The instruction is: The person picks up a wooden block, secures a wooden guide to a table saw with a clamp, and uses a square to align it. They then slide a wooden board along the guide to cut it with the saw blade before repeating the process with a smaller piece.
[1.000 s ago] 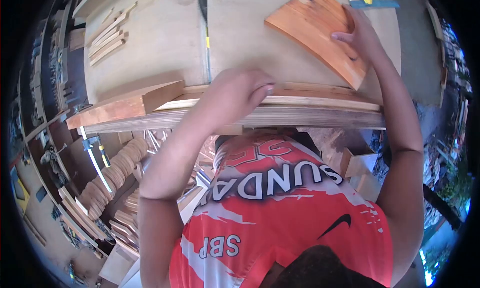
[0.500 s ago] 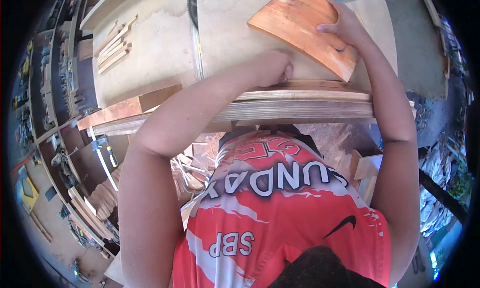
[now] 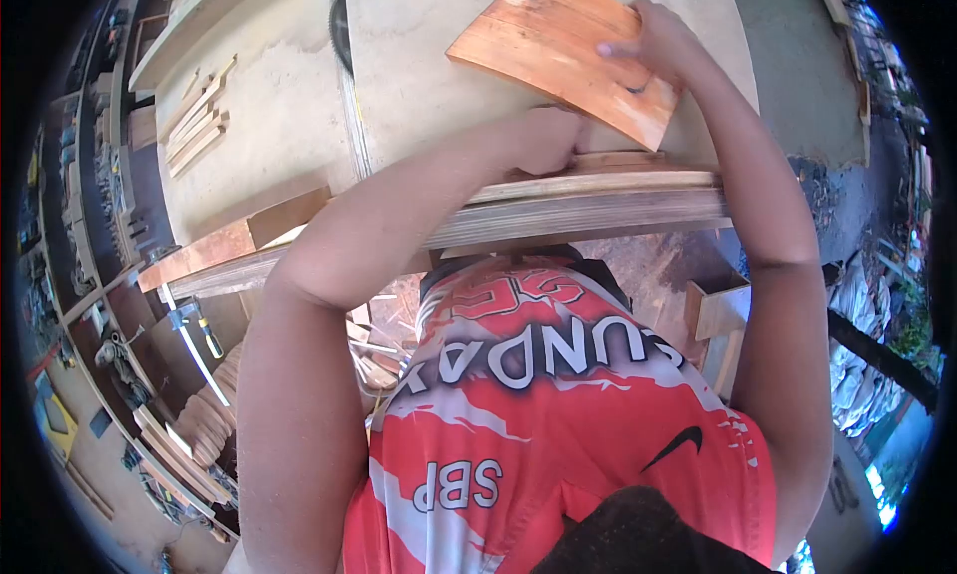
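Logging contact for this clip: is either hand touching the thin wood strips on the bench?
No, the wood strips lie apart from both: right hand on the curved board, left hand fisted by the bench edge.

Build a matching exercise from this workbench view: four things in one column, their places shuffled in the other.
1 curved orange board
2 left hand
3 thin wood strips
4 right hand

A fisted at the near edge of the table
B resting on the board
C tabletop, left of the saw blade
D tabletop, right of the saw blade

Pairs: 1-D, 2-A, 3-C, 4-B
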The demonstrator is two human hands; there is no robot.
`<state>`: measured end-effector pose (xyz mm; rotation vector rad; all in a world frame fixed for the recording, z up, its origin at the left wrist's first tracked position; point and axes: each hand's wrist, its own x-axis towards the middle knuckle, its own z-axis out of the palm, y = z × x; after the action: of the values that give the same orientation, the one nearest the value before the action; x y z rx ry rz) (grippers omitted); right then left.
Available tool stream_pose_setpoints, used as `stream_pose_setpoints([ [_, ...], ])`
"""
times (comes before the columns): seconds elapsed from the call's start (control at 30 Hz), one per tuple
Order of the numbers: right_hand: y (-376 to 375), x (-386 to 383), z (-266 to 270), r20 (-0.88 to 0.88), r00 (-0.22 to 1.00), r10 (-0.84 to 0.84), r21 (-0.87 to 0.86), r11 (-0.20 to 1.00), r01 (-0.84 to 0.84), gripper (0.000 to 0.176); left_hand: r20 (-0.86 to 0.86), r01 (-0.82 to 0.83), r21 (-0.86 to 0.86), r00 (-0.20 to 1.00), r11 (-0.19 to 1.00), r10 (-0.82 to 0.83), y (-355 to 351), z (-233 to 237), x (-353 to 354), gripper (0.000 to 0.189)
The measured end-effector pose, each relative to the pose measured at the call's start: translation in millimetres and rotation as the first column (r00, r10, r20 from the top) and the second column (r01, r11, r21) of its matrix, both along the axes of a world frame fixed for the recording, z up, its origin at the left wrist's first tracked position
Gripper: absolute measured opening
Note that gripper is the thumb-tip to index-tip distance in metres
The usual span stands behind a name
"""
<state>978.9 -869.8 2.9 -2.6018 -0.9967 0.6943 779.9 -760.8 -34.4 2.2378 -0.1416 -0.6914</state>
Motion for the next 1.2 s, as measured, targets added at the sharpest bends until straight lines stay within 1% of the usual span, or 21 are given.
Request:
stream_pose_setpoints([
  [0.03,0,8,-8,-0.002,1.0,-0.002,0.001,1.0,0.002,0.086,-0.053,-0.02,0.011,0.998,1.0,0.021,5,2,-3,0.016],
  [0.1,8,23,-26,-0.103,0.995,-0.001,0.062,0.998,0.007,0.081,-0.094,-0.041,0.001,0.995,0.999,0.041,14,3,-9,0.017],
  [0.17,17,25,-32,-0.162,0.987,-0.017,0.039,0.999,0.024,0.077,-0.144,-0.079,-0.002,0.986,0.997,0.078,22,3,-15,0.018],
  [0.23,36,19,-17,-0.22,0.975,-0.023,0.02,0.999,0.028,0.073,-0.089,0.039,0.01,0.995,0.999,-0.038,32,11,-18,0.019],
  [0.3,49,6,7,-0.08,0.994,0.069,-0.194,0.977,-0.083,0.059,-0.124,0.019,0.037,0.992,0.999,-0.014,42,13,-27,0.02],
  [0.33,54,5,1,-0.089,0.993,0.08,-0.189,0.977,-0.096,0.059,-0.141,0.011,0.059,0.99,0.998,-0.002,47,13,-30,0.02],
  [0.4,62,8,-6,-0.077,0.983,0.164,-0.063,0.984,-0.169,0.065,-0.162,-0.021,0.026,0.986,0.999,0.025,55,16,-38,0.019],
  [0.43,66,6,-6,-0.079,0.981,0.175,-0.06,0.982,-0.18,0.065,-0.174,-0.044,-0.012,0.984,0.999,0.041,60,17,-42,0.018],
  [0.5,69,0,-5,-0.207,0.951,0.229,0.106,0.972,-0.211,0.053,-0.162,-0.086,-0.011,0.983,0.996,0.083,63,18,-51,0.017],
  [0.53,71,3,-11,-0.209,0.95,0.234,0.106,0.971,-0.216,0.053,-0.144,-0.117,-0.01,0.983,0.993,0.115,63,19,-53,0.016],
  [0.6,75,11,-22,-0.226,0.876,0.427,0.271,0.891,-0.364,0.047,-0.134,-0.147,-0.015,0.98,0.989,0.143,62,23,-55,0.014],
  [0.67,78,11,-23,-0.181,0.877,0.445,0.288,0.877,-0.385,0.046,-0.119,-0.182,-0.017,0.977,0.983,0.179,62,23,-57,0.013],
  [0.73,80,0,-19,-0.143,0.876,0.46,0.306,0.863,-0.403,0.046,-0.026,-0.168,0.009,0.985,0.986,0.168,63,18,-61,0.013],
  [0.8,83,-13,-15,-0.173,0.927,0.333,0.276,0.92,-0.279,0.048,-0.012,-0.173,0.035,0.985,0.984,0.173,63,17,-64,0.013],
  [0.87,87,-6,-23,-0.156,0.929,0.336,0.224,0.928,-0.298,0.052,0.007,-0.173,0.061,0.985,0.983,0.173,64,17,-67,0.013],
  [0.93,94,-1,-21,-0.138,0.933,0.333,0.167,0.936,-0.31,0.056,0.069,-0.199,0.023,0.978,0.98,0.197,66,14,-71,0.011],
  [1.0,102,8,-12,-0.161,0.941,0.297,-0.018,0.953,-0.303,0.063,0.084,-0.2,0.029,0.977,0.979,0.197,66,11,-72,0.01],
  [1.03,106,7,-8,-0.157,0.943,0.294,-0.021,0.953,-0.301,0.063,0.092,-0.205,0.034,0.975,0.978,0.201,65,11,-72,0.01],
  [1.1,116,5,-1,0.017,0.936,0.352,-0.091,0.933,-0.349,0.066,0.095,-0.205,0.036,0.975,0.978,0.201,60,8,-68,0.009],
  [1.13,120,5,-1,0.018,0.936,0.352,-0.094,0.932,-0.349,0.066,0.092,-0.207,0.044,0.975,0.977,0.202,58,6,-68,0.008],
  [1.2,128,6,2,-0.095,0.908,0.407,-0.036,0.911,-0.412,0.065,0.067,-0.208,0.083,0.977,0.975,0.203,63,7,-72,0.007],
])
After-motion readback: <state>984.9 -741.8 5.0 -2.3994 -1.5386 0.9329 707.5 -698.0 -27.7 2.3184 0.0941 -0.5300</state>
